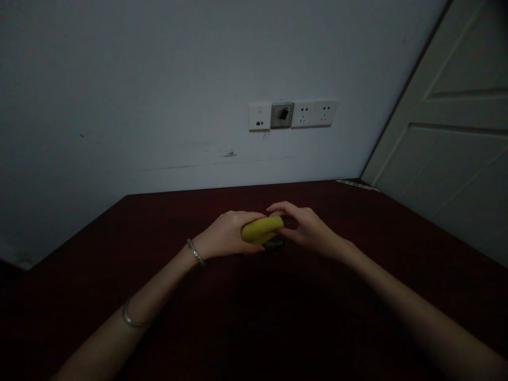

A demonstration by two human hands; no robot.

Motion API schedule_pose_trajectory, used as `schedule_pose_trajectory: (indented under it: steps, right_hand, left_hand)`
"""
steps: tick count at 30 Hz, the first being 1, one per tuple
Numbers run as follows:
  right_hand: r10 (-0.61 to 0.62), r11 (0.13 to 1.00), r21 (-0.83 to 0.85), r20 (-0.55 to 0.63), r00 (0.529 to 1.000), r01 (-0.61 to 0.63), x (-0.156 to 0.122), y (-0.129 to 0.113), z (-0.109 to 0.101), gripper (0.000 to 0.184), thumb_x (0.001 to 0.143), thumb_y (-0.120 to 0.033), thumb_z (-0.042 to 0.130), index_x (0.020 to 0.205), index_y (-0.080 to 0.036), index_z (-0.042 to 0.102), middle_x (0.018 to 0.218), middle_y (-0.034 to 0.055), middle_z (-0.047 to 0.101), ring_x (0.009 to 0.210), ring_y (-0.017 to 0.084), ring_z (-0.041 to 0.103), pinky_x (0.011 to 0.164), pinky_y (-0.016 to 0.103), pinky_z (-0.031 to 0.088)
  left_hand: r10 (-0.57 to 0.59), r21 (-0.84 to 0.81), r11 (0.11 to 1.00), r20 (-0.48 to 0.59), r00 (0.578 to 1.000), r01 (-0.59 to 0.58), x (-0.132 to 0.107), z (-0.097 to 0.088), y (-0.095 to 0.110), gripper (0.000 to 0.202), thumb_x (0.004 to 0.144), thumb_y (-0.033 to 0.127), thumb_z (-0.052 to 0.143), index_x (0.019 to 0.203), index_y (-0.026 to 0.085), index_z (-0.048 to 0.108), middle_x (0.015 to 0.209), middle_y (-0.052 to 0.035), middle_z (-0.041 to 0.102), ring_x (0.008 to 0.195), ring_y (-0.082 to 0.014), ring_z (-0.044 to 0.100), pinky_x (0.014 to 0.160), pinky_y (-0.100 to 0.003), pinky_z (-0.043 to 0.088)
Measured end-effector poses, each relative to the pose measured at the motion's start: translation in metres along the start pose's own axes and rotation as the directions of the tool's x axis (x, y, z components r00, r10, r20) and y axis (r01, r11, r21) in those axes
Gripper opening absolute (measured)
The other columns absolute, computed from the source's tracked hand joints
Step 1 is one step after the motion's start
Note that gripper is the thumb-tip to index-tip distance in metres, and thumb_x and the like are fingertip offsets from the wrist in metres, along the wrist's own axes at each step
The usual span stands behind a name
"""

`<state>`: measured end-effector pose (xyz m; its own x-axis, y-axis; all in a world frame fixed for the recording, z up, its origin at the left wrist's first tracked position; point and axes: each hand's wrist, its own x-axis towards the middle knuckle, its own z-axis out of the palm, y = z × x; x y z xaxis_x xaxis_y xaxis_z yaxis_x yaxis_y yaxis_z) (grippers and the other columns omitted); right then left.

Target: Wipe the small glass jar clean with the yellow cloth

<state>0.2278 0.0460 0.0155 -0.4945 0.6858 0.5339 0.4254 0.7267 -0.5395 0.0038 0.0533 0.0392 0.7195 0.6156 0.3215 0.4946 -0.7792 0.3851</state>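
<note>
In the middle of the head view, my left hand [232,233] is wrapped around a yellow, rounded, soft-looking object [262,229] whose exact kind I cannot make out in the dim light. Its thumb and fingers close on it from the left. My right hand [300,225] curls in from the other side, its fingertips at the right end of the yellow object. What those fingers grip is mostly hidden. Just under the yellow object shows a dark, slightly shiny thing [273,242], too dim to name. Both hands are just above the dark red table [254,317].
Behind the table rises a pale wall [159,95] with a row of wall sockets [305,114] and a grey plate with a dark plug-like piece [282,115]. A white panelled door [456,132] stands at the right. A thin patterned strip [357,184] lies at the table's far right corner.
</note>
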Motion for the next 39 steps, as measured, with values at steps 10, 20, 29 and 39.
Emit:
schedule_pose_trajectory:
  steps: [10, 20, 29, 39]
  right_hand:
    - [0.242, 0.957, 0.113, 0.191, 0.951, -0.266, -0.006, 0.02, -0.016, 0.096, 0.062, -0.033, 0.079, 0.142, -0.021, 0.026, 0.142, 0.0135, 0.041, 0.13, 0.026, 0.041, 0.109, 0.044, 0.033]
    - [0.336, 0.921, 0.155, 0.143, 0.931, -0.356, -0.026, 0.06, 0.046, 0.126, 0.048, -0.036, 0.086, 0.146, -0.015, 0.008, 0.14, 0.0238, 0.039, 0.127, 0.032, 0.043, 0.104, 0.047, 0.036]
    - [0.287, 0.953, 0.083, 0.046, 0.957, -0.29, -0.029, 0.059, 0.054, 0.09, 0.054, -0.033, 0.083, 0.127, -0.016, 0.035, 0.121, 0.017, 0.056, 0.109, 0.028, 0.057, 0.091, 0.043, 0.046]
    - [0.08, 0.997, -0.017, -0.005, 0.997, -0.08, -0.023, 0.059, 0.05, 0.08, 0.055, -0.015, 0.076, 0.125, -0.018, 0.038, 0.123, 0.0141, 0.051, 0.114, 0.027, 0.052, 0.096, 0.041, 0.043]
  left_hand:
    - [0.304, 0.345, 0.905, -0.108, 0.947, -0.251, 0.017, -0.002, -0.042, 0.038, 0.079, 0.011, 0.056, 0.117, 0.015, 0.053, 0.114, -0.0108, 0.067, 0.101, -0.0202, 0.065, 0.085, -0.035, 0.053]
    - [0.609, 0.632, 0.461, 0.285, 0.74, -0.623, 0.028, 0.012, -0.05, 0.026, 0.091, 0.011, 0.043, 0.109, 0.015, 0.061, 0.121, -0.0104, 0.064, 0.11, -0.0215, 0.061, 0.093, -0.042, 0.05]
    - [0.549, 0.603, 0.567, 0.232, 0.803, -0.562, 0.022, 0.012, -0.061, 0.03, 0.091, 0.01, 0.041, 0.115, 0.014, 0.058, 0.123, -0.0129, 0.062, 0.114, -0.0228, 0.059, 0.092, -0.044, 0.051]
    - [0.577, 0.642, 0.488, 0.27, 0.771, -0.591, 0.005, 0.021, -0.038, 0.029, 0.091, 0.01, 0.042, 0.115, 0.014, 0.059, 0.127, -0.0116, 0.06, 0.12, -0.0207, 0.054, 0.099, -0.04, 0.046]
